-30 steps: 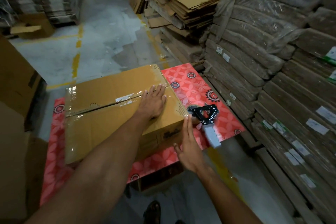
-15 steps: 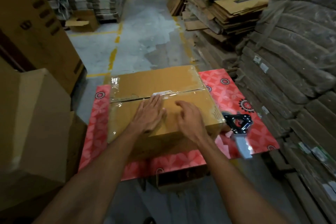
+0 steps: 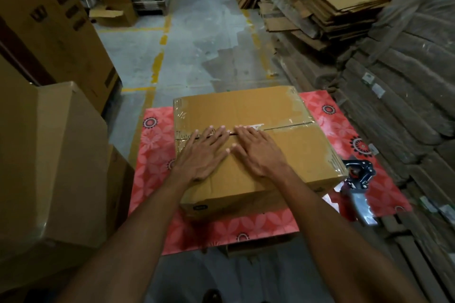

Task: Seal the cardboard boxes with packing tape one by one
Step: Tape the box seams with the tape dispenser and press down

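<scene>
Cartons: plain brown boxes stacked off to the outside of the left hand, apart from the bench.
Bench: covered in a red flower print, and it carries the box and the dispenser.
Left hand: flat, palm down on the near flap, fingers straight and spread. It holds nothing, and its fingertips reach the seam.
Seam: runs crosswise under both sets of fingertips, from beyond the left hand to well past the right hand. Its long axis lies side to side.
Right hand: flat and spread like the other, just beside it with thumbs almost meeting. It presses the flap and grips nothing.
Cardboard box: directly beneath both palms, flaps closed, with its long side across the person's front.
Packing tape: a clear strip shines along the seam outward of the right hand. Whether it runs the full length under the fingers cannot be told.
Tape dispenser: lies on the bench beyond the box's right end, outside the right hand and untouched.
Judgement: the right hand is nearer to the dispenser, so any further taping would likely start from that side.
</scene>
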Demonstrator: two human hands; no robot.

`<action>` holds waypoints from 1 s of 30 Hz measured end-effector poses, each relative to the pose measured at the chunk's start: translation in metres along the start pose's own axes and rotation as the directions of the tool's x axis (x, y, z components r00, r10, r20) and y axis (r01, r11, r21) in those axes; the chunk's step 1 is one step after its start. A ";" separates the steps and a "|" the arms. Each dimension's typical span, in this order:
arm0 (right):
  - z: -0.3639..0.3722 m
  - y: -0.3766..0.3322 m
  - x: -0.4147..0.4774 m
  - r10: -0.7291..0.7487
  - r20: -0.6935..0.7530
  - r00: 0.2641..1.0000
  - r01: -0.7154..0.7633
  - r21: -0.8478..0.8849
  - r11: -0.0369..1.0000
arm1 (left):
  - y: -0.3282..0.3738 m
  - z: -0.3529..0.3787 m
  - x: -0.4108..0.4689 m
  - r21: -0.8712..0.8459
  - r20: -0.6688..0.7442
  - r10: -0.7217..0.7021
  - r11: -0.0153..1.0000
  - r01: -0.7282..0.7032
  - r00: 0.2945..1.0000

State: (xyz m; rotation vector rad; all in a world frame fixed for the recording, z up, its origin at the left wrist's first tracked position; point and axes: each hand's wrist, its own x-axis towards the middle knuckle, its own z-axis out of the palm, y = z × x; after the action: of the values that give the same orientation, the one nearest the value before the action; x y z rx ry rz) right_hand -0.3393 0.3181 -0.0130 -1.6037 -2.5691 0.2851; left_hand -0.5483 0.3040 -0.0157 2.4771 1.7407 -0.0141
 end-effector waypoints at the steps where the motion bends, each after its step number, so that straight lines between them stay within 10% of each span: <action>1: -0.003 0.007 -0.003 0.035 -0.001 0.999 -0.035 -0.001 0.999 | -0.004 0.000 -0.002 -0.001 -0.004 -0.015 1.000 0.015 1.000; 7: -0.024 0.089 -0.036 0.348 -0.031 0.937 -0.350 -0.050 0.936 | -0.027 0.008 -0.027 -0.221 -0.044 -0.354 0.915 0.337 0.934; 13: -0.025 0.094 -0.070 0.605 -0.146 0.782 -0.586 0.156 0.795 | 0.010 0.025 -0.056 -0.746 0.050 -0.703 0.446 0.495 0.710; 30: -0.039 0.114 -0.095 0.510 -0.109 0.853 -0.480 0.217 0.850 | 0.031 -0.013 -0.054 -0.680 -0.152 -0.780 0.528 0.509 0.607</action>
State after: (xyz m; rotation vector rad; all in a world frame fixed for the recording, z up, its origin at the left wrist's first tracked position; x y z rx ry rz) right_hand -0.1898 0.2861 0.0025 -2.0957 -1.9056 0.3943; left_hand -0.5381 0.2444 0.0039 1.2970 2.3131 0.9455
